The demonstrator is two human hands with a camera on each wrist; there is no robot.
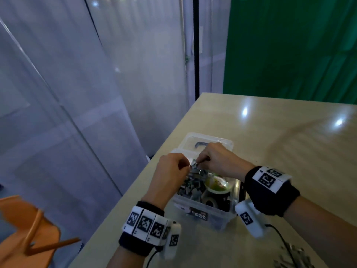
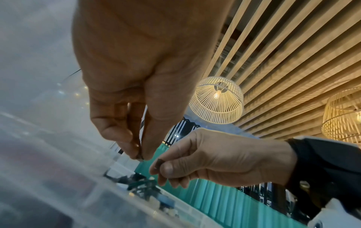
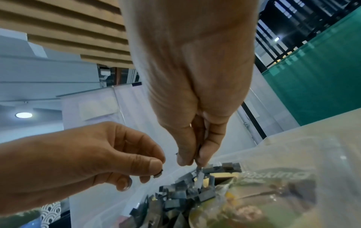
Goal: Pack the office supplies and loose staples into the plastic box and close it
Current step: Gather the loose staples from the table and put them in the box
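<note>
Both hands (image 1: 195, 163) are pinching what look like tiny, light, slippery staple strips (image 3: 200, 174) over the plastic box (image 1: 222, 217), so fingertip grips only.

A pale wooden bench (image 1: 289, 144) with bright glints of lamp light on its top stands against a green curtain (image 1: 293, 49) on the far right and translucent white sheeting (image 1: 81, 78) on the left, the two parted by a thin black pole (image 1: 196, 55). An orange chair (image 1: 25, 231) sits low at the left. Overhead, wooden ceiling slats (image 2: 283, 64) carry a lit woven basket lamp (image 2: 217, 100), with a second one (image 2: 343, 117) at the right edge.
</note>
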